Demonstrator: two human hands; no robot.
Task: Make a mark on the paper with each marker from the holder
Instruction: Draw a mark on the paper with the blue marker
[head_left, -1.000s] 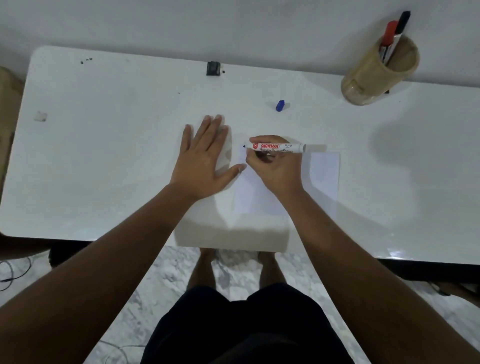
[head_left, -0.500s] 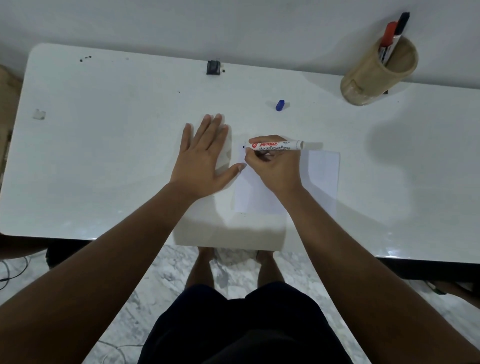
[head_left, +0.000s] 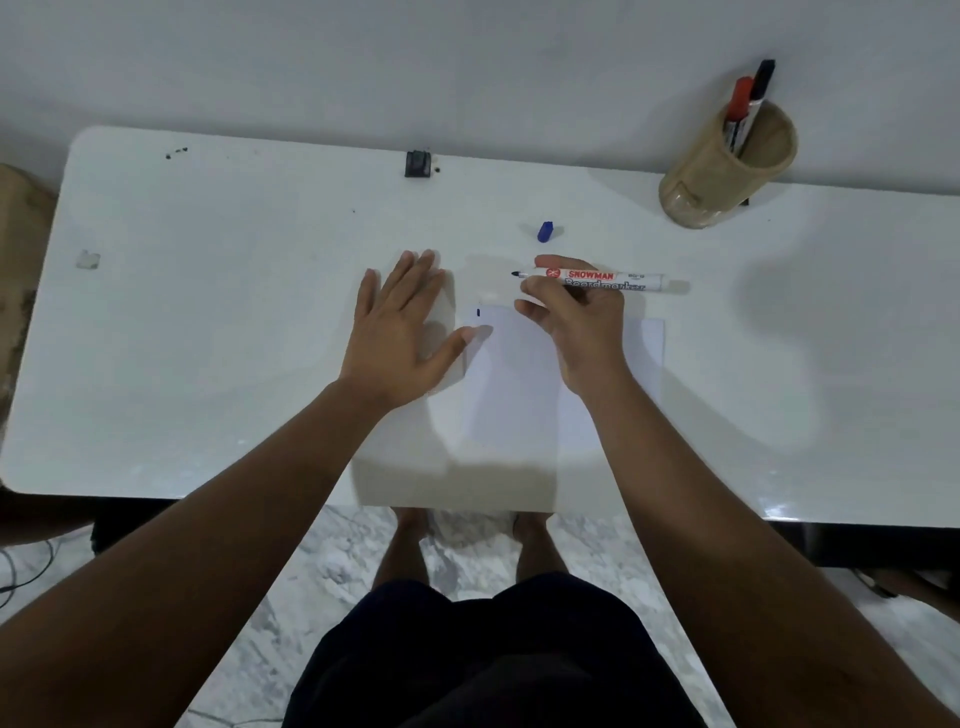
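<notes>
On the glossy white table (head_left: 208, 338), the right hand (head_left: 576, 322) gripped an uncapped white Snowman board marker (head_left: 605, 279) between thumb and fingers, its barrel lying nearly level with the dark tip pointing toward 9 o'clock, lifted just off the far edge of the white sheet of paper (head_left: 519, 395). A short blue mark (head_left: 478, 312) sat near the paper's far left corner. The left hand (head_left: 400, 332) lay flat with fingers spread, holding nothing, its thumb touching the paper's left edge. A small blue cap (head_left: 545, 232) rested at 12 o'clock from the marker. Well off toward 2 o'clock stood the tan cylindrical holder (head_left: 722, 171), with a red-capped marker (head_left: 738, 106) and a black-capped marker (head_left: 759, 88) inside.
</notes>
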